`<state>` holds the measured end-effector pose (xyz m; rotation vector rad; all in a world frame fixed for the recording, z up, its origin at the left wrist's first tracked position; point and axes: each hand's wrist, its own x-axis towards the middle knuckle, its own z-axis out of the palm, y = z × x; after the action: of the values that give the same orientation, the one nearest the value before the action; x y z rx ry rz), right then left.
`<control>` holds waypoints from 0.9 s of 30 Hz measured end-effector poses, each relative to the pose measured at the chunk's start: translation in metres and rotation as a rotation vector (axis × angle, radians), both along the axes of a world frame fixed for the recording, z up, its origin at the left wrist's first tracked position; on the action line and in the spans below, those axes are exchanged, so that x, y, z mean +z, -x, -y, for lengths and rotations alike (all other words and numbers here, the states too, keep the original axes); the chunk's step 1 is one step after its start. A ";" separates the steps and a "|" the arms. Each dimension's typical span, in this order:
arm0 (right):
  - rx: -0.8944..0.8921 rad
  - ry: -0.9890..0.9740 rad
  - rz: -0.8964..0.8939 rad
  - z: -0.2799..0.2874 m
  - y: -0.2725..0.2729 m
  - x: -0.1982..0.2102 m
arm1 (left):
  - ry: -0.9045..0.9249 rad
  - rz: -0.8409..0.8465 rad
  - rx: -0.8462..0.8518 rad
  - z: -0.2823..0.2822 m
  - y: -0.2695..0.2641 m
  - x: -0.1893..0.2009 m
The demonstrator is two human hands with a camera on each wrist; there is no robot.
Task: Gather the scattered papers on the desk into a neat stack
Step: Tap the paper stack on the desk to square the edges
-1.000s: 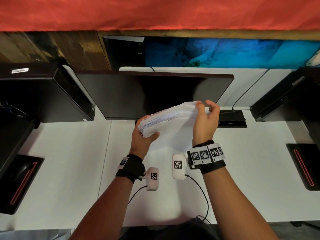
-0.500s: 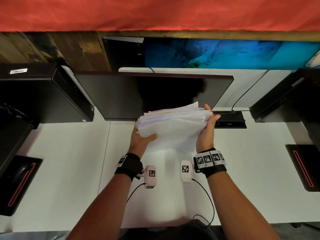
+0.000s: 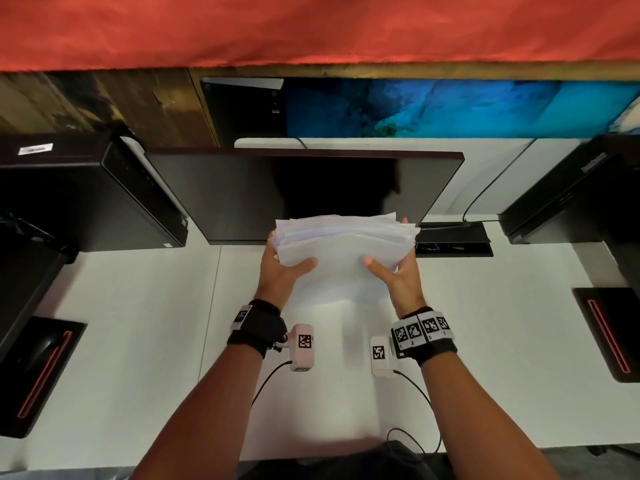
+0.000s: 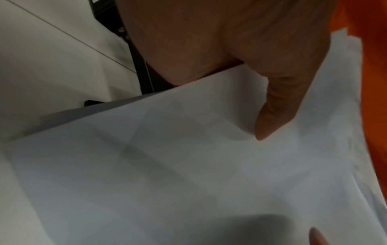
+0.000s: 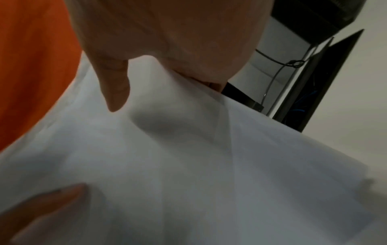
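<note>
A thick stack of white papers (image 3: 343, 251) stands tilted on its lower edge on the white desk (image 3: 138, 341), in front of the dark monitor. My left hand (image 3: 284, 268) grips its left side, thumb on the near face and fingers behind. My right hand (image 3: 394, 271) grips the right side the same way. In the left wrist view the left thumb (image 4: 278, 106) presses on the paper (image 4: 188, 165). The right wrist view shows the right thumb (image 5: 115, 86) on the sheet (image 5: 188, 165). The stack's top edges are slightly uneven.
A dark monitor (image 3: 304, 195) stands right behind the stack. Black computer towers sit at far left (image 3: 86, 192) and far right (image 3: 571, 192). A black cable box (image 3: 453, 237) lies right of the stack. Black mouse pads lie at both sides (image 3: 41, 372) (image 3: 609, 334).
The right hand came off the stack's top edge and down to its right side. The stack went from bent and lifted to standing upright on the desk between both hands.
</note>
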<state>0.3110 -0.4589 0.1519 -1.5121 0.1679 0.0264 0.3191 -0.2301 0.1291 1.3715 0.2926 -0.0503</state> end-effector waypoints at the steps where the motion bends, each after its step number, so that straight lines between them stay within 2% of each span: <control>1: 0.004 0.002 -0.002 -0.001 0.001 0.001 | -0.009 -0.001 0.001 0.000 0.000 0.001; 6: 0.003 0.000 0.052 -0.002 0.002 0.009 | -0.024 0.028 -0.046 -0.001 0.002 0.010; 12: -0.012 0.002 0.080 0.001 0.001 0.007 | -0.099 0.195 -0.112 0.000 0.000 0.032; 16: -0.068 0.045 0.075 -0.001 0.002 0.009 | -0.074 0.190 0.021 0.002 0.004 0.035; 21: -0.172 0.321 0.303 -0.012 0.005 0.022 | -0.070 0.143 0.269 0.020 -0.001 0.046; 25: -0.152 0.642 0.411 -0.016 0.005 0.019 | -0.008 0.127 0.307 0.027 -0.005 0.047; 27: -0.135 0.739 0.427 -0.016 0.006 0.016 | -0.034 0.141 0.339 0.027 -0.005 0.049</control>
<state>0.3046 -0.4432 0.1683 -2.1942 -0.0783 -0.5131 0.3243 -0.2570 0.1777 1.3354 0.4042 0.3327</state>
